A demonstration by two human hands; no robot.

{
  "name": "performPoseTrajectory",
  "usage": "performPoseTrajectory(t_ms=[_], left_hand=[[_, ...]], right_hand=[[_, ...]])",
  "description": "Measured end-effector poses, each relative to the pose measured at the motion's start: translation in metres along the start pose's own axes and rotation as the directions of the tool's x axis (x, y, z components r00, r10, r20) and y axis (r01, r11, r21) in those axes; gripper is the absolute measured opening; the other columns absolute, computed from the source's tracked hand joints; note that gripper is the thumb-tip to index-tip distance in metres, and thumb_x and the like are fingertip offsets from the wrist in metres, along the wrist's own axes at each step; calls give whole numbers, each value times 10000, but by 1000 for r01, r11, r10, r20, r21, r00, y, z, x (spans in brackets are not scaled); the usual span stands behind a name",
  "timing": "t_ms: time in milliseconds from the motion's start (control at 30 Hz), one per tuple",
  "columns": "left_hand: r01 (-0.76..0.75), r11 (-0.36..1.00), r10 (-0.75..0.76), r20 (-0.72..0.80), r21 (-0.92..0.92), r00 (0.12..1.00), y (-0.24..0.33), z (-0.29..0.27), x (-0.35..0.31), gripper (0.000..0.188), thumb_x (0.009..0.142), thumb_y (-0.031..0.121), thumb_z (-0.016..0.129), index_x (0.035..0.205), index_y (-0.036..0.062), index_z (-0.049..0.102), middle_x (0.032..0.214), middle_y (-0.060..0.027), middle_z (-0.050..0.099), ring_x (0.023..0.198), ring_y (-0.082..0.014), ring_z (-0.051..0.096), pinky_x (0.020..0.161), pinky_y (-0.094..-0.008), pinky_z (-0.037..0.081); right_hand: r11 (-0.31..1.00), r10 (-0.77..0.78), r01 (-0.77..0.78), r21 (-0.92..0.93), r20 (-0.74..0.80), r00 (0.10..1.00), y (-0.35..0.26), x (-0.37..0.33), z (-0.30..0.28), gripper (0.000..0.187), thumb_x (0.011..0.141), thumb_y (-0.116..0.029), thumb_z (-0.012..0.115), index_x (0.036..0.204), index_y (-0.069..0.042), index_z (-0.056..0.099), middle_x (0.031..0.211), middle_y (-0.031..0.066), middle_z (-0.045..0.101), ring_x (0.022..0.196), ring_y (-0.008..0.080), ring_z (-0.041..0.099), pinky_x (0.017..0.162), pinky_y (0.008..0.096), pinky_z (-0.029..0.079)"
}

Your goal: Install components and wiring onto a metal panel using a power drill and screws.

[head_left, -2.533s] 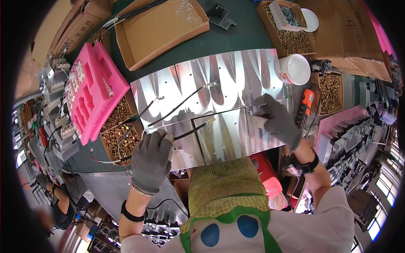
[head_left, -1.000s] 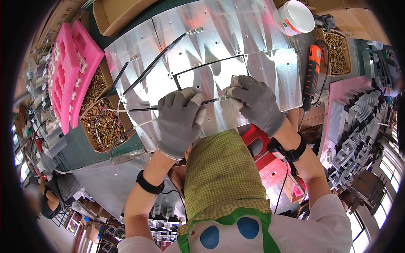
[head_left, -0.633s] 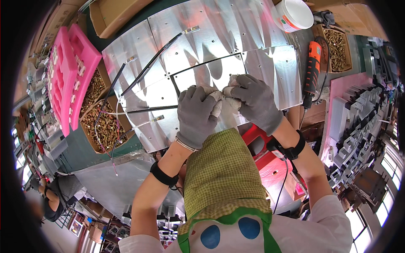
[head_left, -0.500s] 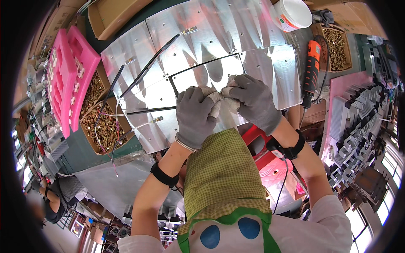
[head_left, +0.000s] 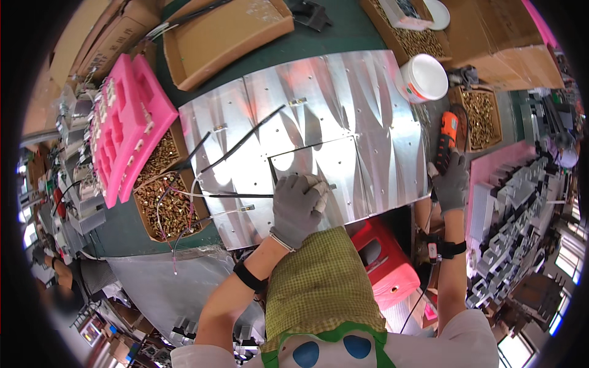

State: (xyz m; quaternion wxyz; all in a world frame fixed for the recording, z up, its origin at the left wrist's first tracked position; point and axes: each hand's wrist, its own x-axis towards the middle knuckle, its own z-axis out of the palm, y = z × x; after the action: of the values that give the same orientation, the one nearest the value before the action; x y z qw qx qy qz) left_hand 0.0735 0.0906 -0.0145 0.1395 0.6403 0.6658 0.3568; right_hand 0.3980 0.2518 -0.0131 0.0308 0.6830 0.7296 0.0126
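My left hand (head_left: pixel 297 207), in a grey glove with pale fingertips, is closed on a black cable (head_left: pixel 240 195) lying over the shiny metal plates (head_left: pixel 377 144). Its fingers hide the cable's end; a small metallic tip (head_left: pixel 332 186) shows beyond them. At the plates' right edge, my right hand (head_left: pixel 451 185), gloved alike, closes around the lower part of an orange and black electric screwdriver (head_left: pixel 450 127). Its thumb lies left of the tool, its fingers on the right. Two more black cables (head_left: pixel 245 138) with small connectors (head_left: pixel 297 102) rest on the plates.
Cardboard boxes of brass-coloured screws (head_left: pixel 164 202) stand left, beside pink foam pieces (head_left: pixel 126 132). A white tub (head_left: pixel 423 78) and another screw box (head_left: pixel 480 116) are at the right. Silver heat sinks (head_left: pixel 509 211) lie on pink foam. A red stool (head_left: pixel 388 264) is below the plates' edge.
My right hand has left my left hand and moved right to the screwdriver. My left hand stays at the cable. The whole view has shifted, showing more of the table's far side.
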Motion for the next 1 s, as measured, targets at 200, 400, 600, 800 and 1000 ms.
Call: performPoseTrajectory(t_ms=[200, 400, 600, 800, 1000], left_hand=[[-18, 1000, 18, 13, 8, 1000, -5, 3, -6, 181, 721, 92, 703, 901, 97, 691, 864, -44, 621, 811, -254, 581, 721, -405, 444], [-25, 1000, 26, 70, -2, 997, -3, 6, -8, 256, 665, 81, 700, 920, 106, 701, 903, -38, 612, 853, -263, 581, 783, -420, 455], [-5, 1000, 5, 39, 12, 999, 1, -2, 0, 156, 713, 112, 701, 868, 87, 704, 858, -63, 617, 827, -274, 580, 778, -424, 459], [-7, 1000, 8, 59, -16, 998, -9, 6, -7, 309, 613, 100, 697, 920, 70, 701, 877, -86, 586, 876, -299, 565, 789, -448, 445], [-2, 1000, 2, 53, 13, 999, -4, 6, -3, 193, 704, 117, 714, 893, 87, 697, 871, -69, 606, 827, -299, 578, 776, -450, 449]], right_hand=[[994, 109, -109, 1, -8, 994, -2, 19, 15, 676, 822, -348, 712, 1353, -42, 428, 1115, 240, 599, 1001, 447, 611, 793, 508, 503], [761, 80, -147, 632, 133, 988, 32, 20, 30, 534, 876, -252, 676, 1294, -21, 435, 901, 127, 611, 749, 247, 616, 682, 367, 501], [-161, 315, 257, 953, -197, 929, 52, -3, -40, 361, 864, -212, 670, 1153, -52, 523, 896, 26, 581, 666, 118, 544, 547, 248, 429], [-21, 267, 596, 802, -570, 777, -54, 12, -185, 544, 808, -354, 719, 1187, -31, 500, 1051, 102, 569, 915, 235, 581, 862, 404, 509], [-129, 319, 745, 654, -684, 656, -111, 139, -165, 475, 878, -126, 634, 1280, 12, 422, 919, 103, 608, 847, 214, 624, 828, 403, 538]])
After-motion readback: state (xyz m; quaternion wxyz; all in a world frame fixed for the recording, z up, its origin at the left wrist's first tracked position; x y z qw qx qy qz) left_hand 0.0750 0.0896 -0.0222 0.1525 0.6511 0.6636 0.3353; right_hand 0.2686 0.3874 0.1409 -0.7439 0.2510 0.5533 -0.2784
